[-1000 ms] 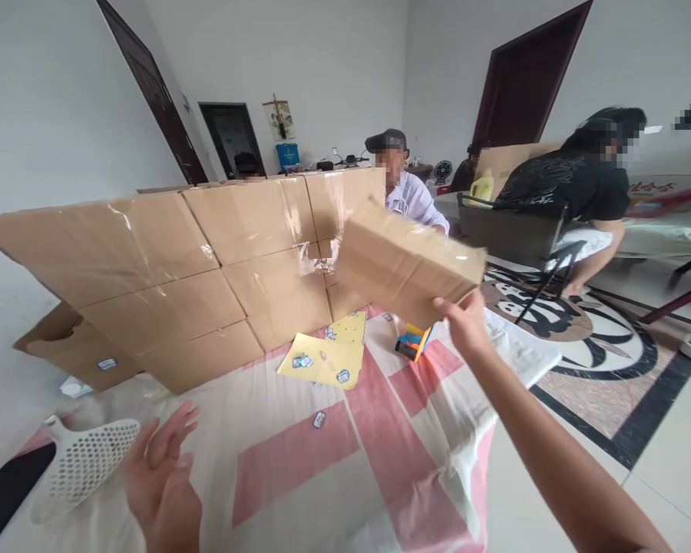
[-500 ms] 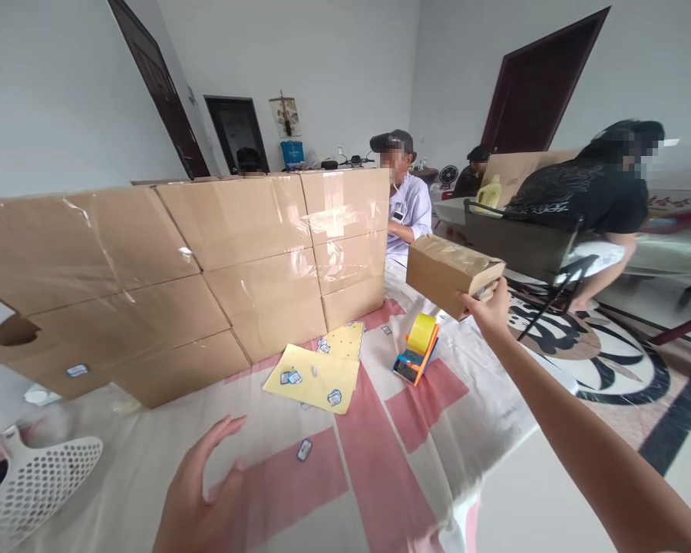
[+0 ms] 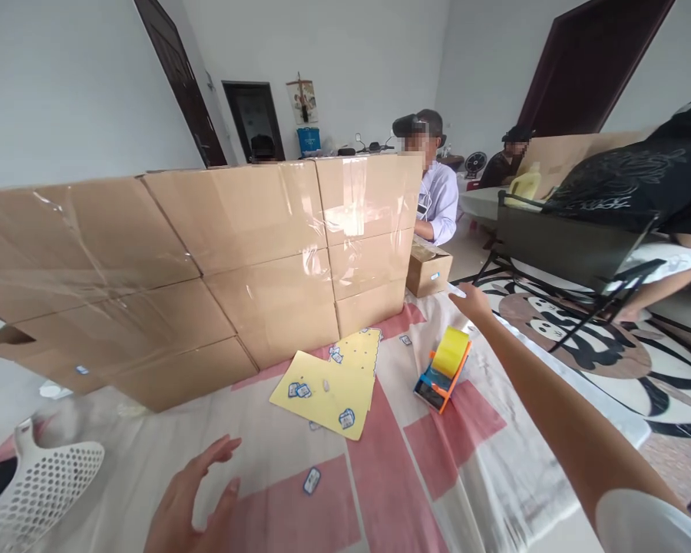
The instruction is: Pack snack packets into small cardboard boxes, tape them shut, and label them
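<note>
A small taped cardboard box (image 3: pixel 430 274) with a little label on its end rests at the table's far edge, beside the right end of the stacked boxes. Just right of it is my right hand (image 3: pixel 472 301), apart from the box with fingers stretched toward it, holding nothing that I can see. My left hand (image 3: pixel 199 499) hovers over the near left of the table, fingers spread and bare. Between the hands lie yellow sheets (image 3: pixel 322 395) with small blue-edged stickers, a loose sticker (image 3: pixel 312 481), and a tape dispenser (image 3: pixel 443 369) with a yellow roll.
Large cardboard boxes (image 3: pixel 270 230) form a wall across the back of the cloth-covered table (image 3: pixel 385 468). A white perforated object (image 3: pixel 57 480) lies at the left. One person (image 3: pixel 439 192) sits beyond the boxes; another sits on a black chair (image 3: pixel 576 242) at the right.
My right hand has set the small box down at the far edge beside the stack and let go of it. The view has shifted slightly; my left hand stays spread.
</note>
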